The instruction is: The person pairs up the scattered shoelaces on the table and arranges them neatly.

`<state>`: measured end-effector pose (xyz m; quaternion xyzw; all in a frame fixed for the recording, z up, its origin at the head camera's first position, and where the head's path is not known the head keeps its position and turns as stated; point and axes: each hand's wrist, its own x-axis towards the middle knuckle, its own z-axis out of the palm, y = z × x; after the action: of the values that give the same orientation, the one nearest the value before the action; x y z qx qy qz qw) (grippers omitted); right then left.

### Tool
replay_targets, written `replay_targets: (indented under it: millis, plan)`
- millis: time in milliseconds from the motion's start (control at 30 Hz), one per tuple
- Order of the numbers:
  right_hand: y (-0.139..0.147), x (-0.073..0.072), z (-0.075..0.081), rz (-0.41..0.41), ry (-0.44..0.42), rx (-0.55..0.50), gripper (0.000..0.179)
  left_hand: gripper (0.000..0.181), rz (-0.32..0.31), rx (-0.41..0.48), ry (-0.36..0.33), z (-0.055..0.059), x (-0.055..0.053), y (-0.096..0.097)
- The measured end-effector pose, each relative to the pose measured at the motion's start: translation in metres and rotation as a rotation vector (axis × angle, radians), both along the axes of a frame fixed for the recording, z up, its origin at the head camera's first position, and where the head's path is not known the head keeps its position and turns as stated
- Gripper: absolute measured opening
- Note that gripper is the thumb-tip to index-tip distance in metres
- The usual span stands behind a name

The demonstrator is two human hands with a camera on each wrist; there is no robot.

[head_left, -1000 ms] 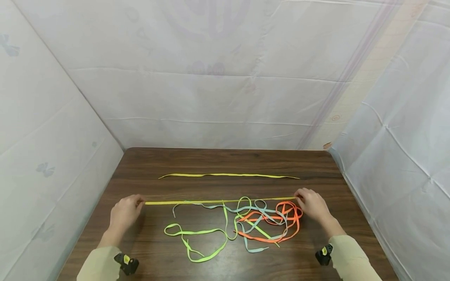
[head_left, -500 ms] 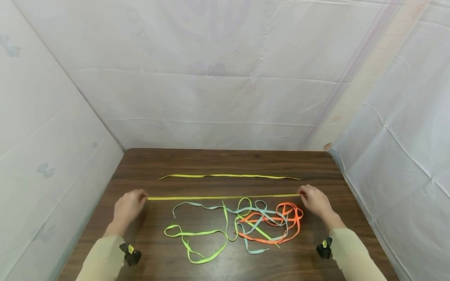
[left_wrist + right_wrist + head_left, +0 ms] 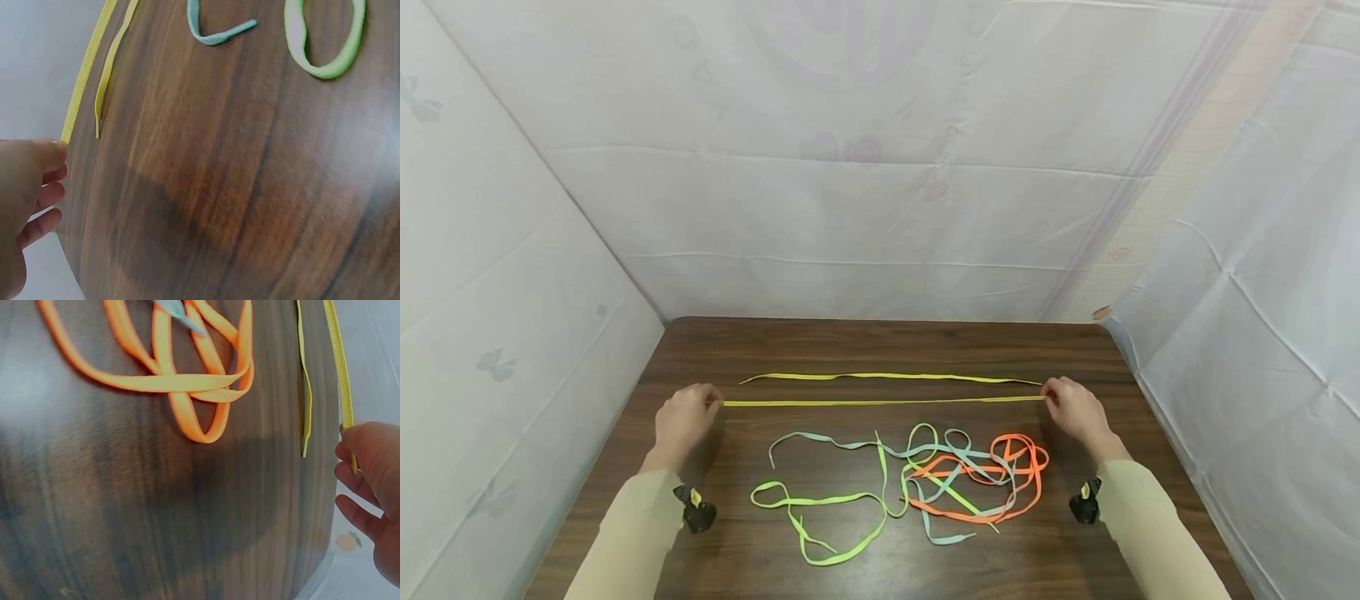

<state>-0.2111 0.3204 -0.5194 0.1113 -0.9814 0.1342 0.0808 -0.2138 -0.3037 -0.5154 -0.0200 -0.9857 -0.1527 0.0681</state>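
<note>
A flat yellow shoelace point(image 3: 880, 402) is stretched nearly straight between my two hands, raised over the table. My left hand point(image 3: 687, 419) pinches its left end between thumb and forefinger. At the other end my right hand point(image 3: 1075, 414) pinches it, and in the right wrist view a short tip point(image 3: 354, 464) pokes out below the fingers. A second yellow shoelace point(image 3: 887, 376) lies almost straight on the table just beyond, close to parallel with the held one.
Nearer me on the brown wooden table point(image 3: 760, 337) lie a loosely looped green shoelace point(image 3: 831, 500), a light blue shoelace point(image 3: 951, 539) and an orange shoelace point(image 3: 1037, 479). These overlap in a tangle on the right. White cloth point(image 3: 865, 208) hangs behind and at both sides.
Both hands have moved away from me with the stretched yellow shoelace, from over the tangled laces to close in front of the lying yellow one. The other shoelaces have stayed in place.
</note>
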Motion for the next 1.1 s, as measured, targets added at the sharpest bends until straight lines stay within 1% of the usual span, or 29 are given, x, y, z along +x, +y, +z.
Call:
replay_targets:
  millis: [267,467,567,833,1000,1100]
  plan:
    - [-0.005,-0.016,0.010,-0.078,-0.041,0.012,0.007,0.011,0.031,0.027,0.025,0.001,-0.020,0.006]
    - [-0.012,-0.027,0.016,-0.110,-0.054,0.021,0.008,0.014,0.091,0.042,-0.004,0.005,-0.032,0.013]
    - [-0.016,-0.032,0.019,-0.131,-0.075,0.024,0.008,0.015,0.125,0.038,-0.022,0.007,-0.037,0.017]
    - [-0.026,-0.039,0.027,-0.187,-0.160,0.020,0.011,0.016,0.188,0.037,-0.030,0.013,-0.047,0.028]
    - [-0.028,-0.043,0.028,-0.215,-0.190,0.015,0.013,0.017,0.200,0.024,-0.055,0.015,-0.052,0.035]
    - [-0.028,-0.045,0.029,-0.222,-0.207,0.023,0.014,0.017,0.198,0.017,-0.057,0.017,-0.055,0.038]
